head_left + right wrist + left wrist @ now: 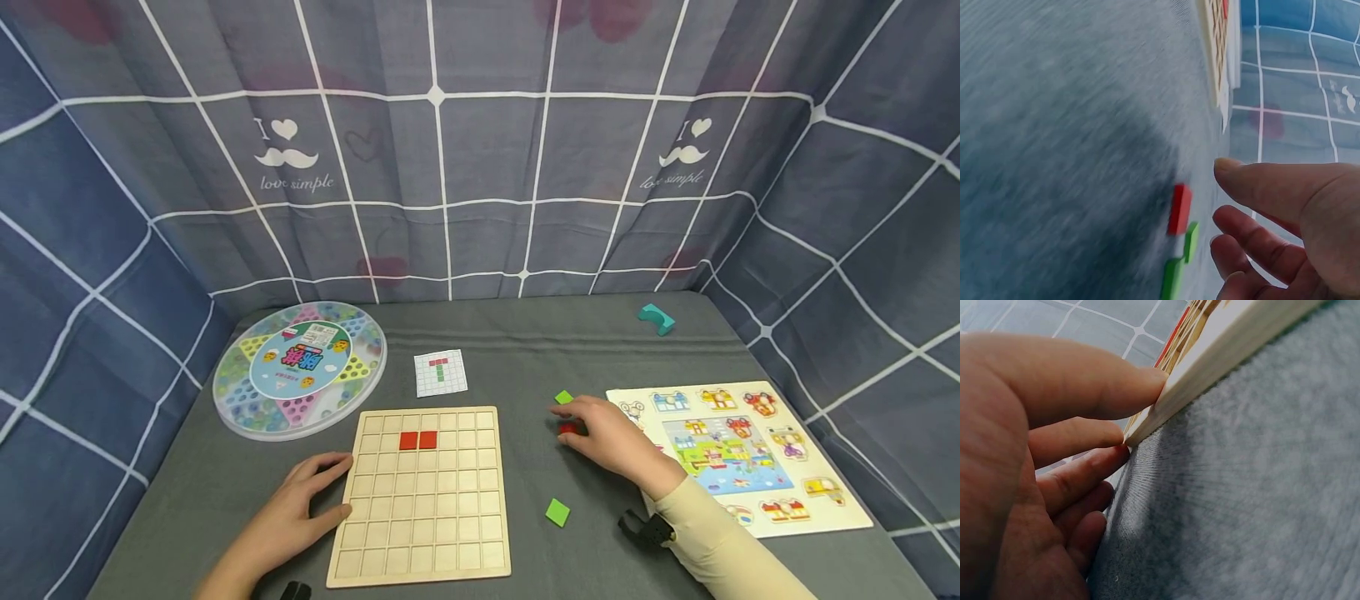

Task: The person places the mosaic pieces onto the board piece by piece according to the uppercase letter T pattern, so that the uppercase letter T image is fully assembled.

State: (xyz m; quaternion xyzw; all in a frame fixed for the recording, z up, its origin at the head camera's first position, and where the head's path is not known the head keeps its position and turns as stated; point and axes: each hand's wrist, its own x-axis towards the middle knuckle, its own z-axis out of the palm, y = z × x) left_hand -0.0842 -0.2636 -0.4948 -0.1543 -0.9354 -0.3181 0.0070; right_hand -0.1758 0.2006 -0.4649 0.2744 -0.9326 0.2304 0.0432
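A wooden grid board (420,508) lies on the table with two red square tiles (417,440) side by side in its second row. At the board's left edge rests my left hand (292,512); in the left wrist view its thumb and fingertips touch the pale rim (1210,365). My right hand (611,437) hovers right of the board, thumb and fingers spread around a loose red tile (567,427). The right wrist view shows that red tile (1179,209) lying on the cloth, apart from the fingertips. One green tile (563,397) lies just beyond it, another green tile (557,512) nearer me.
A white pattern card (441,372) with a red and green T lies behind the board. The round Chinese checkers set (367,392) is at back left. An illustrated puzzle board (817,508) lies under the right forearm's side, and a teal arched block (657,319) sits at back right.
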